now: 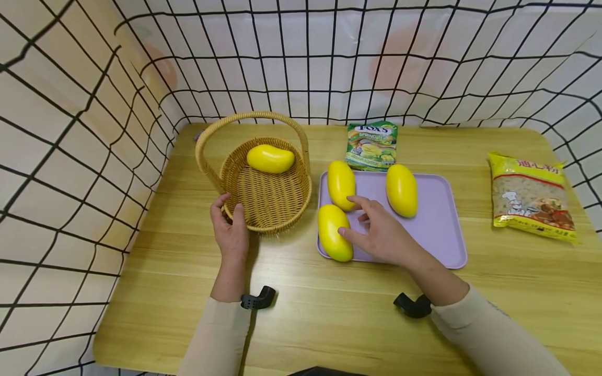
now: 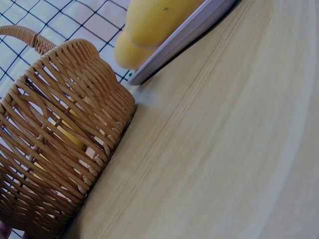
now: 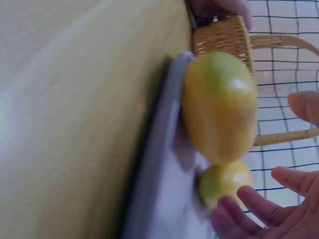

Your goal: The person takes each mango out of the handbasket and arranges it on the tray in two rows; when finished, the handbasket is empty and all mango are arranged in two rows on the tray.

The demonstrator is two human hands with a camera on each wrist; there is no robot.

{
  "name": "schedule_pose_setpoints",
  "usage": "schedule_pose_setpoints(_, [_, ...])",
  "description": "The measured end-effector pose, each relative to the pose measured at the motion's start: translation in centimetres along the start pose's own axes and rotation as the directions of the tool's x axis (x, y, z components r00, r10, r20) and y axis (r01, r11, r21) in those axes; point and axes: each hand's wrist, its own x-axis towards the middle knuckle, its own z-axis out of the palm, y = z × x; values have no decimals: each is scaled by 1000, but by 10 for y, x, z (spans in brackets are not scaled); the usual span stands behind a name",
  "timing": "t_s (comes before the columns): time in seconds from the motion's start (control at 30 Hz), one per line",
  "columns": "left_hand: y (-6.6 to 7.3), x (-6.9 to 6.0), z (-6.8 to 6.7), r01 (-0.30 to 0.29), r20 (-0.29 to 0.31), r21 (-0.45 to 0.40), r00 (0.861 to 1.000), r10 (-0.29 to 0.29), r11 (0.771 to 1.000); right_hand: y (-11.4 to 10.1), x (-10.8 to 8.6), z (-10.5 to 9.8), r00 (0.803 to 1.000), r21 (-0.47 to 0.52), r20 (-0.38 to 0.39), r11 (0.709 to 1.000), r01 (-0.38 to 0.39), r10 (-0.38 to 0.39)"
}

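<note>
My left hand (image 1: 230, 232) holds the near left rim of a wicker basket (image 1: 268, 227), thumb over the edge. A yellow mango (image 1: 270, 159) lies inside the basket against its back wall. In the left wrist view the basket's woven side (image 2: 65, 134) fills the left. My right hand (image 1: 383, 235) hovers with spread fingers over the left part of a lilac tray (image 1: 437, 230). Its thumb is by the near mango (image 1: 335, 232) and its forefinger by the mango behind (image 1: 340, 183); the right wrist view shows a gap to the near mango (image 3: 219, 107). Another mango (image 1: 402, 190) lies farther right.
A green Fox's candy bag (image 1: 371, 146) lies behind the tray. To the right is a yellow-edged clear food bag (image 1: 531, 198). Black wire mesh (image 1: 308, 57) encloses the back and sides of the wooden table (image 1: 301, 318).
</note>
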Motion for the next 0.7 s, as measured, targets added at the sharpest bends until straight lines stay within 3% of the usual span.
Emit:
schedule_pose_setpoints(0.2, [0,0,0,6,-3,10,1000,-6,1000,-22,2,-9,994,-43,-65,996,83,-86])
schedule_pose_setpoints(0.47, [0,0,0,22,-6,34,1000,-21,999,-75,14,-2,989,20,-35,989,148,-147])
schedule_pose_setpoints(0.7, [1,0,1,27,1,3,1000,-27,1000,-114,41,15,971,-53,-18,970,237,-238])
